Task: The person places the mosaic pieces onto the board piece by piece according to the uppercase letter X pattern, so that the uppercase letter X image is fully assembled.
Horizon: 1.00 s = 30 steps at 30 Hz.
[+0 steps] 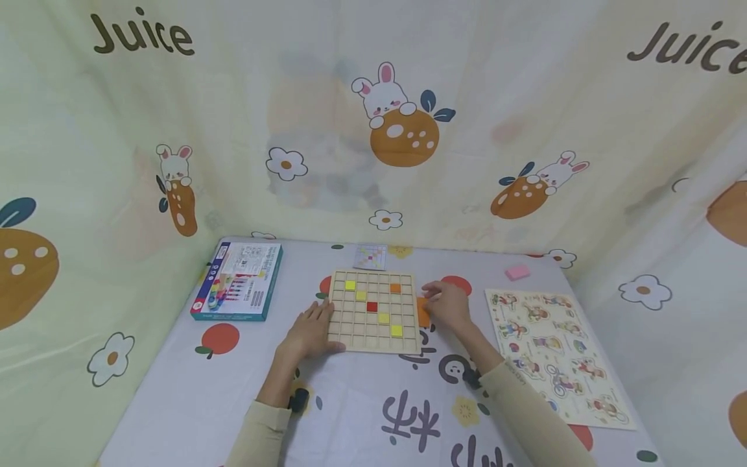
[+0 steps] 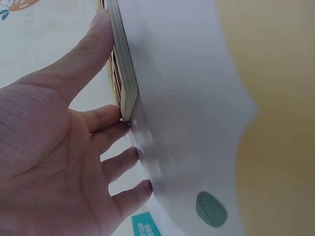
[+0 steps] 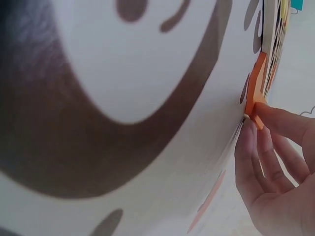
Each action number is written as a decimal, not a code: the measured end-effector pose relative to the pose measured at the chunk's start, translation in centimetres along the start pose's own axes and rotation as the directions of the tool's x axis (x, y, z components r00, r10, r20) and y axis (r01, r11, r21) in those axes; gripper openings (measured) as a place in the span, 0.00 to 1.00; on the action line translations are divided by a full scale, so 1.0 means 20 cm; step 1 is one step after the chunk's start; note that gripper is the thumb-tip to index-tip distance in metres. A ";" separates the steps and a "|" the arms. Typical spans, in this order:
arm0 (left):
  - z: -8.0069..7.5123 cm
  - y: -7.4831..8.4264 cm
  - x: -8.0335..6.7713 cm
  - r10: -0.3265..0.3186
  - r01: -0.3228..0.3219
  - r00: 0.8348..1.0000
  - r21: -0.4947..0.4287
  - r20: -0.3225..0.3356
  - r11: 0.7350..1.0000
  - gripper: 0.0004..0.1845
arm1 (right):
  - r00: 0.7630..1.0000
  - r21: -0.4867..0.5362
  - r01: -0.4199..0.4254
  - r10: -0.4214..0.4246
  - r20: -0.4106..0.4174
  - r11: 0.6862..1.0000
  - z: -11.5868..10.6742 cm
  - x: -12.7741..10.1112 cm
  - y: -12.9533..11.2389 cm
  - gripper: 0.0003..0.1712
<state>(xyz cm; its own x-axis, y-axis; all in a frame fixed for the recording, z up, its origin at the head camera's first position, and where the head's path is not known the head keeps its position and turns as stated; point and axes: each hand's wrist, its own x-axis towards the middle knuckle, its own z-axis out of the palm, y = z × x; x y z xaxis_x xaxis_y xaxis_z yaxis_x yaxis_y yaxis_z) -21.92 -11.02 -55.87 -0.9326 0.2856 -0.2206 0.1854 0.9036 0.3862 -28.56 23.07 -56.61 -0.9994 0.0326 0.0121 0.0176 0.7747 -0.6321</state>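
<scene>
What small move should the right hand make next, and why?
Probably work a tile-sized bit off the orange piece: the right hand pinches it, it looks larger than one square of the grid board, and that board, touched by the left hand, bears one orange tile among bare squares.

Printed tablecloth (image 1: 344, 402) bears box (image 1: 239, 282), grid board (image 1: 360, 318), small card (image 1: 370, 257), orange piece (image 1: 423, 314), pink block (image 1: 517, 272), illustrated sheet (image 1: 551, 360).

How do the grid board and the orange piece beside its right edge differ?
Look: the grid board is pale with ruled squares; the orange piece is plain orange.
Size: the grid board is much larger than the orange piece.
Contact: the left hand touches the grid board; the right hand pinches the orange piece.
Shared: each has a hand on it.
</scene>
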 end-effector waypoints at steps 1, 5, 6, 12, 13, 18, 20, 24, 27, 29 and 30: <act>0.00 0.00 0.00 0.000 0.000 1.000 0.002 -0.001 1.000 0.55 | 1.000 0.013 -0.001 0.001 -0.004 1.000 0.00 0.00 0.00 0.22; 0.00 -0.01 0.00 -0.007 0.007 1.000 0.007 0.008 1.000 0.56 | 1.000 0.063 -0.013 0.014 -0.008 0.998 -0.01 0.00 0.01 0.20; 0.00 -0.01 0.00 -0.006 0.006 1.000 0.007 0.007 1.000 0.56 | 1.000 0.072 -0.014 0.014 -0.006 0.997 -0.01 0.00 0.01 0.20; -0.01 0.00 0.00 -0.009 0.009 1.000 0.008 0.002 1.000 0.56 | 1.000 0.136 -0.001 0.004 -0.025 0.991 -0.03 0.00 0.01 0.21; -0.01 -0.01 0.00 -0.008 0.008 1.000 0.007 0.002 1.000 0.56 | 0.999 0.144 -0.003 0.008 -0.032 0.990 -0.03 0.01 0.00 0.21; 0.00 -0.01 0.00 -0.013 0.013 1.000 -0.004 -0.003 1.000 0.56 | 0.999 0.194 -0.030 0.036 -0.027 0.981 -0.01 0.03 -0.01 0.22; 0.00 -0.01 0.00 -0.020 0.020 1.000 -0.008 -0.004 1.000 0.56 | 0.999 0.220 -0.041 0.046 -0.016 0.975 0.01 0.04 -0.02 0.22; 0.00 -0.01 0.00 -0.021 0.021 1.000 -0.008 -0.001 1.000 0.56 | 0.999 0.247 -0.050 0.052 -0.003 0.968 0.04 0.04 -0.06 0.21; -0.01 0.01 -0.01 -0.010 0.010 1.000 -0.017 -0.003 1.000 0.55 | 0.999 0.238 -0.043 0.043 0.002 0.970 0.06 0.06 -0.10 0.21; -0.01 0.01 -0.01 -0.002 0.002 1.000 -0.021 -0.010 1.000 0.55 | 0.999 0.242 -0.045 0.045 0.006 0.969 0.09 0.06 -0.12 0.20; -0.01 0.01 -0.01 0.000 0.000 1.000 -0.024 -0.013 1.000 0.55 | 0.999 0.244 -0.047 0.045 0.013 0.969 0.09 0.06 -0.13 0.20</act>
<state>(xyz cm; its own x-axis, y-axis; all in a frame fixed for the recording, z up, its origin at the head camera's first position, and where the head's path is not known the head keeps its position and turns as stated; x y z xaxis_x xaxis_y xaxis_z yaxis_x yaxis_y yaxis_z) -21.78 -11.06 -55.54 -0.9364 0.2815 -0.2094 0.1781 0.8957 0.4073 -29.94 19.89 -56.42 -0.9979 0.0594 -0.0261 0.0564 0.5946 -0.8021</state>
